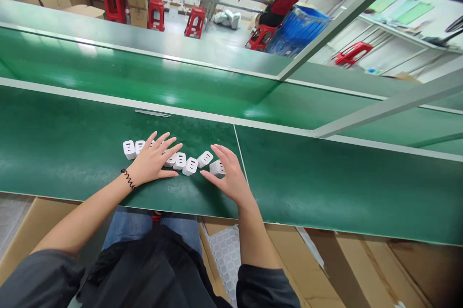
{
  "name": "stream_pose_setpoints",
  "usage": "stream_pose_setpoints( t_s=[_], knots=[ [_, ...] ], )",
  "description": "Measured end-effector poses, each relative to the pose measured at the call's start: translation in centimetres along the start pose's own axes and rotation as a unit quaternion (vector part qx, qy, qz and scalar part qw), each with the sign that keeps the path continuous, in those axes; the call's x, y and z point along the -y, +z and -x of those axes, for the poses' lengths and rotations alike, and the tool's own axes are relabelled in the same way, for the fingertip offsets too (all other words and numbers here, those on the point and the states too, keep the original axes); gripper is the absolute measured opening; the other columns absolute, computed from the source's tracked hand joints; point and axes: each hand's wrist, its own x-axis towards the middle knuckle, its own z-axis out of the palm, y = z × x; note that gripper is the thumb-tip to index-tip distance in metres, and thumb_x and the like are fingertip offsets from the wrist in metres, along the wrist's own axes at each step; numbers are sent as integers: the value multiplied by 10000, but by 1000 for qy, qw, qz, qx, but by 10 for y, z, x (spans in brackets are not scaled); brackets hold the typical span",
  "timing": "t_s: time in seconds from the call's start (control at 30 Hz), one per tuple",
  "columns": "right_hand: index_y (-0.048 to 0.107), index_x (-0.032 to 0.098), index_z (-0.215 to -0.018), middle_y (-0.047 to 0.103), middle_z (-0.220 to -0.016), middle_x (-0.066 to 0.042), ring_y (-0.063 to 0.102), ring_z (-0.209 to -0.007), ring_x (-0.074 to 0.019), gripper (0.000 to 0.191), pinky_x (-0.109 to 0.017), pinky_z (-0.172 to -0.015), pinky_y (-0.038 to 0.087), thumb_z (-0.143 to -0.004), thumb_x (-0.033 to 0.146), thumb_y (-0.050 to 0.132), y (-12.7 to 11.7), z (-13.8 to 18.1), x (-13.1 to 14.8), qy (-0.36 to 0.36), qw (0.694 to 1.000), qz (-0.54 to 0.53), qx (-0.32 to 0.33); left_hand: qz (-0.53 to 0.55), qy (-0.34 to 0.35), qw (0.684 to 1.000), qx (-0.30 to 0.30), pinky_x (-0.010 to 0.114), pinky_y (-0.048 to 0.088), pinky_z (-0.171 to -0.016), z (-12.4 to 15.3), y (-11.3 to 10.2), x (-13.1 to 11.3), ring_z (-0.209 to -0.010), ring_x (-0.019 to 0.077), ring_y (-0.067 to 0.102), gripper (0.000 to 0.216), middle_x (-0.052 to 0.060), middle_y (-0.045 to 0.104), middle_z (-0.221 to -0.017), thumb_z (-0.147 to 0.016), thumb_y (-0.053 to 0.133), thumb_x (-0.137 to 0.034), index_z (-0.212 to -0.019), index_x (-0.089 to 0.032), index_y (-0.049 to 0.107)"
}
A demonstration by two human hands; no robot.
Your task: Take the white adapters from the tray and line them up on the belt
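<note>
Both hands flat on green surface (pixel 72 154), fingers spread: left hand (pixel 154 163) over row of white chargers (pixel 190 166), right hand (pixel 229 178) touching its 3 o'clock end.

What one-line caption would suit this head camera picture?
Two bare hands, left hand and right hand, rest on a row of small white plugs on a green workbench.

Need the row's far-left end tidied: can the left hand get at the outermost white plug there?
Probably yes. The left hand lies flat on the row, and the end plug sits bare just beside its fingers, nothing between them.
</note>
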Motion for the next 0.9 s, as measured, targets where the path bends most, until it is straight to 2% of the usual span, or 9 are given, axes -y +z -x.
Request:
stream_pose_setpoints(
  t_s=[0.13,0.23,0.3,0.43,0.57,0.73,0.9],
  knots=[
    [508,293,-1388,565,-1394,-102,552,-1291,-287,552,-510,-1085,476,-886,475,649,4,-4,-12,33,996,-53,70,-14,30,999,6,531,285,-1136,-16,9,-5,-1277,329,524,800,157,600,-1346,-857,581,-711,-1411,-140,498],
    [556,284,-1307,605,-1345,-86,577,-1258,-276,520,-482,-1074,490,-849,483,699,7,-7,-9,18,993,-68,92,-15,24,998,53,486,387,-985,-28,14,-6,-1047,307,634,761,142,690,-1137,-856,560,-732,-1319,-127,574],
    [560,269,-1272,627,-1307,-88,602,-1221,-275,536,-463,-1043,511,-821,507,725,9,-7,-6,5,993,-74,93,-15,21,996,86,443,408,-903,-32,15,-5,-961,287,650,722,127,703,-1062,-870,552,-718,-1278,-123,594],
    [557,251,-1255,671,-1218,-93,655,-1114,-276,513,-431,-935,562,-842,522,695,19,-10,2,-9,995,-66,78,-7,26,996,89,411,401,-895,-32,6,2,-1047,283,629,755,129,669,-1184,-849,593,-712,-1346,-145,542],
    [574,247,-1285,676,-1222,-102,656,-1111,-273,462,-413,-903,571,-892,481,641,30,-20,8,-17,996,-41,74,-5,-23,997,80,385,416,-896,-27,-5,13,-1124,288,599,888,151,596,-1323,-795,620,-757,-1429,-155,464],
    [593,243,-1285,693,-1201,-94,663,-1090,-267,431,-407,-878,580,-907,446,630,36,-44,5,-40,995,-35,89,0,-48,993,108,334,444,-777,-27,-3,29,-987,241,651,740,96,678,-1147,-837,607,-715,-1336,-172,553],
    [562,246,-1330,676,-1225,-94,639,-1127,-276,490,-451,-948,558,-889,440,657,35,-65,-2,-61,991,-51,108,-4,-53,995,81,346,452,-752,-28,2,31,-903,239,668,628,86,707,-1060,-868,602,-675,-1235,-166,624]
  ],
)
